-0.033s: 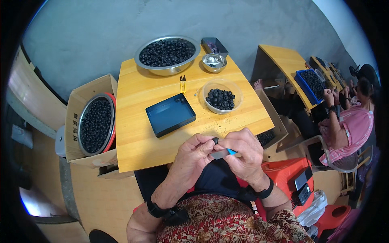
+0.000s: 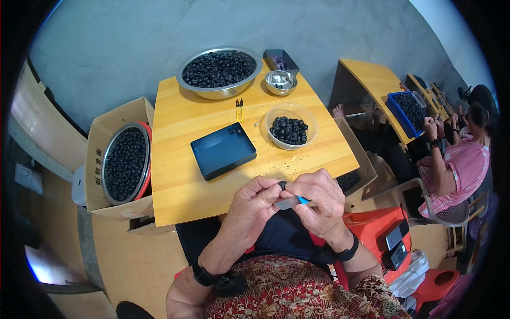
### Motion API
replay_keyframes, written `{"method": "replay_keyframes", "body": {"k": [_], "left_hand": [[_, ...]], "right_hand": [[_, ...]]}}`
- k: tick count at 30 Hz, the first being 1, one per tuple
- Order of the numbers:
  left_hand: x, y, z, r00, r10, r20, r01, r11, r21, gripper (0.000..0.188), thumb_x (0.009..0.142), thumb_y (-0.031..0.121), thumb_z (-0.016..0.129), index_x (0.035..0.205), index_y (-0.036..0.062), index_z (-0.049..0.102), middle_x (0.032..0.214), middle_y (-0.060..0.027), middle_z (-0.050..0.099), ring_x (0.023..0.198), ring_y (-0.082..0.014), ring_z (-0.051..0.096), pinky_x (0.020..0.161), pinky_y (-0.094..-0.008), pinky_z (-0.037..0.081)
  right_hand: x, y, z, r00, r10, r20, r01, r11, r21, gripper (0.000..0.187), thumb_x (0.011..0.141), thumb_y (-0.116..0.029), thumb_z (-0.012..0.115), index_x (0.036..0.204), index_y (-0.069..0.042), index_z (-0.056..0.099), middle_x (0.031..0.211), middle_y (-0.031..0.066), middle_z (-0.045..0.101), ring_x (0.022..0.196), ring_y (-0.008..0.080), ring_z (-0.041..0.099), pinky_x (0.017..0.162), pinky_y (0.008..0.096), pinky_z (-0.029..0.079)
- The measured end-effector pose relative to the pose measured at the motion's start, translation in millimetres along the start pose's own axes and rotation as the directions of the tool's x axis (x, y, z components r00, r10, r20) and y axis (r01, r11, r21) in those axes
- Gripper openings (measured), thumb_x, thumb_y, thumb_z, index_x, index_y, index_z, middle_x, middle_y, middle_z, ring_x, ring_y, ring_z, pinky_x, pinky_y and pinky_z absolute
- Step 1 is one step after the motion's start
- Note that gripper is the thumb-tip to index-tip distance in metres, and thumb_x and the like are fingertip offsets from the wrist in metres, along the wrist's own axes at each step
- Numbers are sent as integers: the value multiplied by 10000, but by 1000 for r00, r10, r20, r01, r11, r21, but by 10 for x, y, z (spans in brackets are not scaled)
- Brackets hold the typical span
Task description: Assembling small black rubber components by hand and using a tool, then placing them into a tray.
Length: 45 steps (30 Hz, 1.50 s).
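Over the table's near edge, my left hand [image 2: 248,199] pinches a small round black part [image 2: 282,185] between thumb and fingers. My right hand [image 2: 322,201] is closed on a small flat metal blade [image 2: 288,202] with a blue end. The blade lies just below the black part; whether its edge touches the part I cannot tell. Ahead of my hands stands a clear plastic bowl [image 2: 271,113] of black ring-shaped parts. A dark rectangular tray [image 2: 223,148] sits to its left. Yellow-handled thread snips [image 2: 240,112] lie behind the tray.
A large steel basin [image 2: 218,93] heaped with black parts, a small steel bowl [image 2: 280,82] and a black box [image 2: 289,61] stand at the back. Left of the wooden table [image 2: 178,181] is a cardboard box [image 2: 98,138] holding another full basin. A co-worker [image 2: 457,165] sits right.
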<state>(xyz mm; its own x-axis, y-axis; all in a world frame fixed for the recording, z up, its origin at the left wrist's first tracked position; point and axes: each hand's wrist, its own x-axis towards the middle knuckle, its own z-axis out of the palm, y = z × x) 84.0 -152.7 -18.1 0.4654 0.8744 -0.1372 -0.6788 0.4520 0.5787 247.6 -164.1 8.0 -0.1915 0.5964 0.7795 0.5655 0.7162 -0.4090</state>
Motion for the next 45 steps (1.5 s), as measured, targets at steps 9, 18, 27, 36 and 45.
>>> {"method": "replay_keyframes", "body": {"k": [9,18,27,36,45], "left_hand": [[22,2,-10,998,61,4,-61,988,143,105,911,33,608,1006,77,606,979,-45,646,930,-150,635,850,-322,520],[-28,8,-17,999,-38,23,37,999,26,141,928,89,611,1064,59,590,1025,-83,653,957,-159,634,845,-272,492],[-82,-35,48,999,-22,46,22,1000,9,194,922,70,612,1108,33,574,1042,-89,652,969,-163,635,871,-269,496],[-99,-65,116,988,126,95,-134,987,90,210,895,45,637,1094,31,571,1050,-91,652,978,-175,646,882,-273,526],[-95,-95,65,996,13,85,-11,1000,-23,187,899,54,639,1074,25,581,1006,-96,660,940,-166,648,861,-271,532]], "right_hand": [[5,72,-43,997,21,69,-27,996,88,268,655,-5,751,907,-66,684,835,85,647,729,214,611,621,312,482],[15,21,-200,991,117,71,-121,992,47,224,735,-70,750,936,-10,669,893,113,639,791,257,625,679,347,501],[-85,8,-309,996,-21,85,43,962,-268,337,714,-61,748,1046,-31,699,920,92,629,727,230,573,622,319,477],[-150,6,-297,988,-108,112,141,926,-351,438,653,-59,751,1087,-44,697,918,65,612,692,198,540,585,291,465],[-184,33,-279,984,-140,108,170,917,-361,453,653,-75,748,1102,-58,694,901,51,605,687,197,542,576,288,470]]}}
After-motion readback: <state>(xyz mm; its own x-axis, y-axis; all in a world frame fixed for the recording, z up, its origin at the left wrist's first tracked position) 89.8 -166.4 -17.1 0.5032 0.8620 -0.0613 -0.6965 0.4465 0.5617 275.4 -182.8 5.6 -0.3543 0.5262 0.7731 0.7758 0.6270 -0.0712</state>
